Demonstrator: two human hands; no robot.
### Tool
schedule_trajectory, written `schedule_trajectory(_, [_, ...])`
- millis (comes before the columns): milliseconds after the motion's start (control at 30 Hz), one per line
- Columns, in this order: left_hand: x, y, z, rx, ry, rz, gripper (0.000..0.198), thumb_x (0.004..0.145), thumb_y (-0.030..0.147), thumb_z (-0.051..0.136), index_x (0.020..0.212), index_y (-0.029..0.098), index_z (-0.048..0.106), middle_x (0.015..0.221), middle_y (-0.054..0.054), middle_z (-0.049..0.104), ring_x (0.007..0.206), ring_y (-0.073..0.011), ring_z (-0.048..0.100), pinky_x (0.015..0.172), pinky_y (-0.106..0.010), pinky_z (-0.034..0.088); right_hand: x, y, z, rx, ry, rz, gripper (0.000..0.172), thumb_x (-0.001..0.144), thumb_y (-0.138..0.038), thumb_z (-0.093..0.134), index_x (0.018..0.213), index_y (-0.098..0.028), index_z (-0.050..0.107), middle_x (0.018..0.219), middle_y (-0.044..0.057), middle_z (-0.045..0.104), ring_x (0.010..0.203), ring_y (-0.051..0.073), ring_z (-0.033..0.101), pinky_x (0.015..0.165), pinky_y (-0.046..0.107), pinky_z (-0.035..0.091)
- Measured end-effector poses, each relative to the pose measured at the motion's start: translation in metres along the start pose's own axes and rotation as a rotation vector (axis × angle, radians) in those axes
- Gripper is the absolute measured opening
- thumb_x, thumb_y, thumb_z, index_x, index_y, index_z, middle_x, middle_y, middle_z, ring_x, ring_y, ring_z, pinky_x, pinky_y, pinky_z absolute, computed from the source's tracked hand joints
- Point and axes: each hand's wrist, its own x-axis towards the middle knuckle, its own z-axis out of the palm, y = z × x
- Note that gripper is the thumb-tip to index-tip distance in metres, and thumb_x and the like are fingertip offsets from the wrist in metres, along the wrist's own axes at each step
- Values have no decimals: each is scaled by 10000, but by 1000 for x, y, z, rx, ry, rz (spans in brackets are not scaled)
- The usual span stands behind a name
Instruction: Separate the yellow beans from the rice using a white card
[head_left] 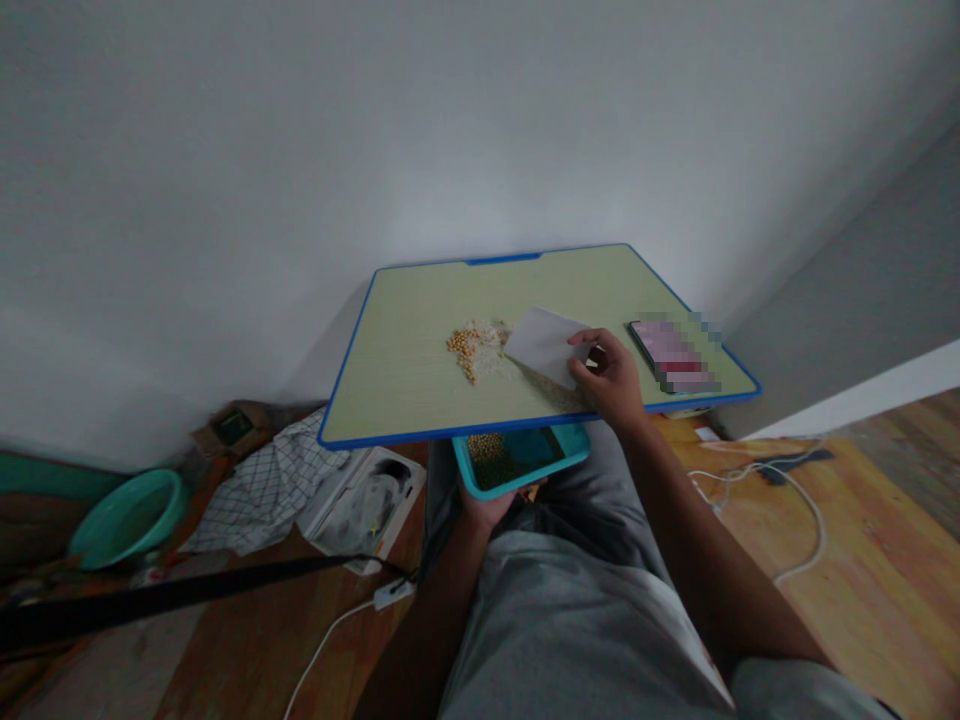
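My right hand (pixel 611 375) pinches a piece of white paper (pixel 549 345) above the table, its left corner close to a small heap of yellow beans (pixel 465 348) mixed with pale grains (pixel 491 355). Below the table's front edge, my left hand (pixel 486 508) supports a turquoise tray (pixel 491 491) from underneath; most of its fingers are hidden. Inside that tray, yellow beans and darker green grains lie toward the left side. The tray's far rim is covered by the tabletop.
The pale green table (pixel 405 300) has a blue edge and stands by the wall. A phone (pixel 667 352) lies at its right. On the floor are a turquoise basin (pixel 131 520), a checked cloth (pixel 259 485), a white box (pixel 367 510) and white cables (pixel 817 520).
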Motion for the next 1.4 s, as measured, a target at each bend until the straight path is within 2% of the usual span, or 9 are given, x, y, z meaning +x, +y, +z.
schedule_trajectory(167, [-2,1,4,-9,13,-9,749,1100,616,290,1163,171,888,1506,-235,705,1614,-529,446,1268,-934,98,-1,-1,0,15,-39,-6,296,736,-289,757,1010,-247,653,1047,44,671,792,151,599,585,232,488])
schedule_trajectory(367, [-5,1,9,-14,47,3,752,1117,573,250,1062,161,877,1361,-220,779,1711,-444,323,1303,-892,69,-1,-6,-4,86,-87,11,299,745,-285,772,1017,-250,650,993,27,645,813,156,610,610,232,501])
schedule_trajectory(467, [-4,1,8,-2,47,6,746,1118,572,245,1074,166,869,1333,-206,790,1722,-439,300,1295,-899,73,-1,-5,-4,78,-79,16,298,741,-276,771,1014,-250,653,991,24,650,799,151,602,608,233,500])
schedule_trajectory(633, [-4,1,5,64,21,6,741,1110,586,235,1109,206,871,1359,-174,792,1605,-428,490,1307,-865,135,0,-2,-2,51,-96,12,302,726,-271,782,1007,-242,675,1026,37,665,831,162,626,608,236,507])
schedule_trajectory(767, [-5,1,4,69,11,-5,752,1107,601,239,1105,197,873,1340,-184,797,1514,-438,573,1282,-886,153,0,-3,-2,68,-183,17,305,733,-272,795,1016,-238,684,990,32,669,812,161,622,610,241,506])
schedule_trajectory(867, [-3,1,3,54,13,-5,738,1104,608,260,1144,194,869,1371,-192,783,1561,-418,537,1315,-836,174,-1,-4,-3,89,-219,10,300,746,-270,796,1022,-238,682,961,22,653,786,154,604,616,246,503])
schedule_trajectory(1167, [2,1,-2,39,4,-16,725,1091,639,275,1177,213,854,1457,-184,744,1676,-458,376,1292,-888,135,-1,-4,-2,98,-225,23,304,758,-296,807,1030,-241,683,966,21,653,790,156,600,618,241,491])
schedule_trajectory(1300, [4,1,-7,78,-40,-12,717,1087,649,291,1223,208,840,1583,-208,656,1653,-475,405,1267,-902,193,-2,-6,-3,91,-212,22,309,751,-301,814,1027,-238,689,988,30,663,800,157,610,619,242,491])
schedule_trajectory(1400, [6,1,-8,76,-46,-9,725,1082,659,296,1239,193,829,1615,-221,623,1615,-498,448,1249,-906,226,-2,-8,-3,92,-251,28,306,747,-290,812,1027,-238,701,942,19,647,771,154,598,599,239,481])
